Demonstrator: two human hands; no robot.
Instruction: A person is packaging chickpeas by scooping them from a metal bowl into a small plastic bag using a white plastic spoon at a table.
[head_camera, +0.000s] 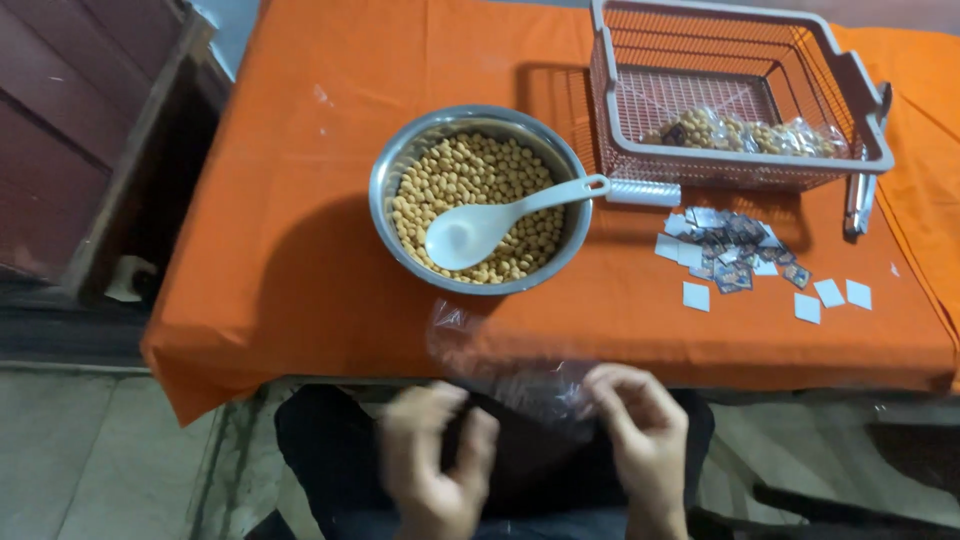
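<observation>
My left hand (432, 460) and my right hand (640, 435) are low in the view, below the table's front edge, and both are motion-blurred. Between them they pinch a thin clear plastic bag (500, 350) that rises in front of the orange tablecloth (300, 250). On the table stands a steel bowl (400, 165) full of small round tan snacks (470, 175), with a white plastic ladle (480, 225) resting in it, its handle pointing right.
A grey wire-mesh basket (740, 160) at the back right holds filled clear packets (745, 133). Small white and printed paper cards (745, 258) lie scattered in front of it. Metal tongs (860, 200) lie at the basket's right. A dark wooden frame (130, 150) stands left.
</observation>
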